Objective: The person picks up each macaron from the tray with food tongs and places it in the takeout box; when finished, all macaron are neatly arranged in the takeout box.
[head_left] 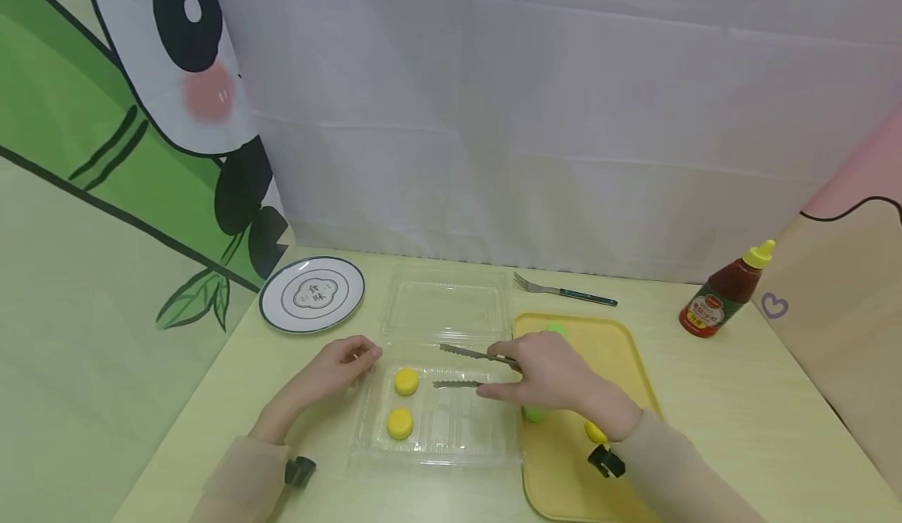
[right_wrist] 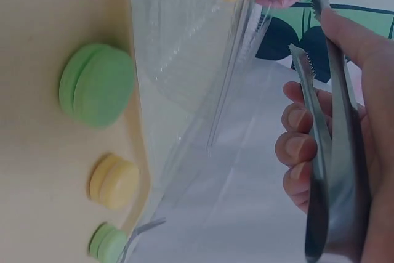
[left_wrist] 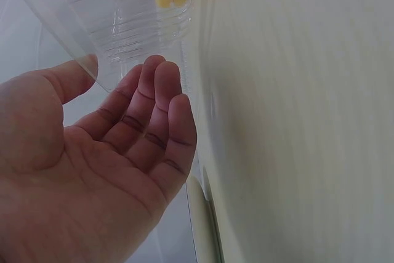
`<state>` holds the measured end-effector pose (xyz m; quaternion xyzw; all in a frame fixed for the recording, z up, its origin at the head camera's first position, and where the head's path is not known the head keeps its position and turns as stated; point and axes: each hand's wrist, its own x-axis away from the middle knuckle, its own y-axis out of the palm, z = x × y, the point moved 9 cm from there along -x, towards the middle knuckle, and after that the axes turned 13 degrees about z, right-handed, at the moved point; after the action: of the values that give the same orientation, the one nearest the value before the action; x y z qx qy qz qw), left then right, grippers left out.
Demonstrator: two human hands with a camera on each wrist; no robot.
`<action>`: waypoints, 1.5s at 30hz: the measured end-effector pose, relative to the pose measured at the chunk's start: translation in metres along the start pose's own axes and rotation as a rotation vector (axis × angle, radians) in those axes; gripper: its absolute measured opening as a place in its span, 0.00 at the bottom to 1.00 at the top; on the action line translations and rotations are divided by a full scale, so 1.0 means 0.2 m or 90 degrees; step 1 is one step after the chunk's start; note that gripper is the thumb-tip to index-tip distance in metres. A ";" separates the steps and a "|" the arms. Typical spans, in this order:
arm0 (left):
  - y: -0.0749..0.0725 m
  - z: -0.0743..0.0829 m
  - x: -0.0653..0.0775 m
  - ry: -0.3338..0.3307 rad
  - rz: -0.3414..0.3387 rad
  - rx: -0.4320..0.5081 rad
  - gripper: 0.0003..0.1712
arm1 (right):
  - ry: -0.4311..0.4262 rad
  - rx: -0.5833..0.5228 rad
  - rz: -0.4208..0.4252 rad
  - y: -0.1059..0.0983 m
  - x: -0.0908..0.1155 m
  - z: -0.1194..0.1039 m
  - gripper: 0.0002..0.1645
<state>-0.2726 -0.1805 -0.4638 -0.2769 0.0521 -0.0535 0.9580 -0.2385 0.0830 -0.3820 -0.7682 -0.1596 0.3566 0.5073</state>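
My right hand (head_left: 546, 370) grips metal tongs (right_wrist: 335, 146) with serrated tips. The tips are spread apart, with nothing between them, over the clear hinged plastic box (head_left: 486, 457). Inside the box, toward its left side, sit two yellow macarons (head_left: 399, 423). At the box's left edge is my left hand (head_left: 338, 370). Its fingers are loosely bent, and its thumb touches the plastic rim in the left wrist view. Beneath my right arm, the yellow tray (head_left: 564, 492) holds a green macaron (right_wrist: 97, 85), a yellow macaron (right_wrist: 114, 181) and another green macaron (right_wrist: 108, 243), partly hidden in the head view.
A white plate with a blue rim (head_left: 312, 294) lies at the back left. Behind the tray is a fork (head_left: 564, 292) with a dark green handle. A red sauce bottle with a yellow cap (head_left: 722, 294) stands at the right. Printed cloth (head_left: 521, 131) borders the table.
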 end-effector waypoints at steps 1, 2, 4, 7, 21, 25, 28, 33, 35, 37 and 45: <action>0.00 0.00 0.00 0.000 0.000 -0.001 0.18 | 0.001 0.003 0.004 -0.01 0.00 0.01 0.32; 0.00 0.00 0.00 -0.001 0.000 -0.002 0.18 | 0.002 0.005 0.007 -0.02 0.01 0.02 0.32; 0.00 0.00 0.00 0.000 -0.001 -0.002 0.18 | 0.008 0.003 0.012 -0.04 0.02 0.04 0.32; 0.00 0.00 0.00 0.000 -0.002 -0.001 0.18 | 0.018 0.007 0.018 -0.07 0.04 0.08 0.33; 0.00 0.00 0.01 -0.007 0.003 0.002 0.18 | 0.033 0.026 0.045 -0.16 0.11 0.18 0.31; 0.00 0.00 0.01 -0.007 0.001 0.003 0.18 | 0.037 0.044 0.047 -0.18 0.14 0.21 0.31; 0.00 0.01 0.01 -0.007 0.001 0.002 0.18 | 0.044 0.054 0.045 -0.20 0.16 0.23 0.30; 0.01 0.01 0.01 -0.008 0.001 0.001 0.18 | 0.055 0.050 0.053 -0.23 0.20 0.27 0.27; 0.01 0.01 0.01 -0.009 0.001 0.001 0.18 | 0.064 0.051 0.056 -0.24 0.22 0.29 0.27; 0.01 0.00 0.01 -0.011 0.002 -0.001 0.18 | 0.073 0.053 0.058 -0.24 0.24 0.30 0.27; 0.01 -0.01 0.00 -0.016 0.003 -0.003 0.18 | 0.088 0.057 0.073 -0.25 0.33 0.37 0.28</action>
<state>-0.2724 -0.1794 -0.4670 -0.2795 0.0409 -0.0475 0.9581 -0.2386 0.1938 -0.3810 -0.7751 -0.0640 0.3380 0.5300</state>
